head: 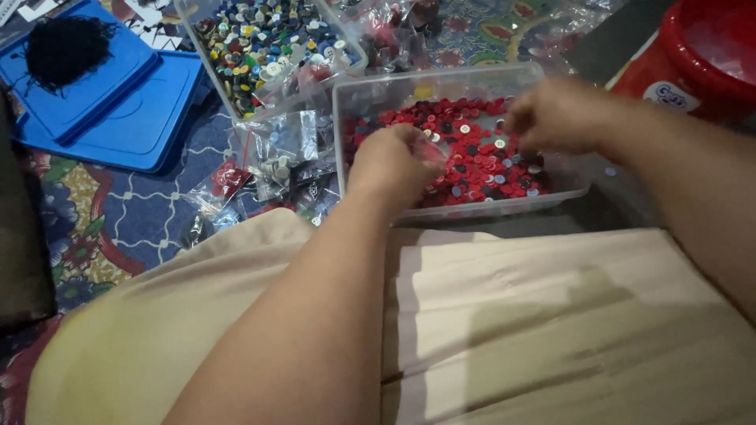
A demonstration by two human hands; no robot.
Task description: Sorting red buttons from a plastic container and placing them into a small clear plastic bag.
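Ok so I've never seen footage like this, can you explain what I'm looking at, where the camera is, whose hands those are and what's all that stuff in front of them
There is no machine here. The one picture comes from a camera worn on a person's head, looking down past their lap, which is covered in beige cloth, to their two bare hands.

Both hands are over a clear plastic tray filled mostly with red buttons. The left hand is curled at the near side of the tray; the right hand is over the far side. The image is blurred, so I cannot tell whether the fingers of either hand hold a button.

Behind it stands a second clear tray of mixed-colour buttons. Small clear bags of buttons lie to the left on a patterned rug. Further left are blue plastic lids with a black tangle of thread on top, and at the right a red bucket.
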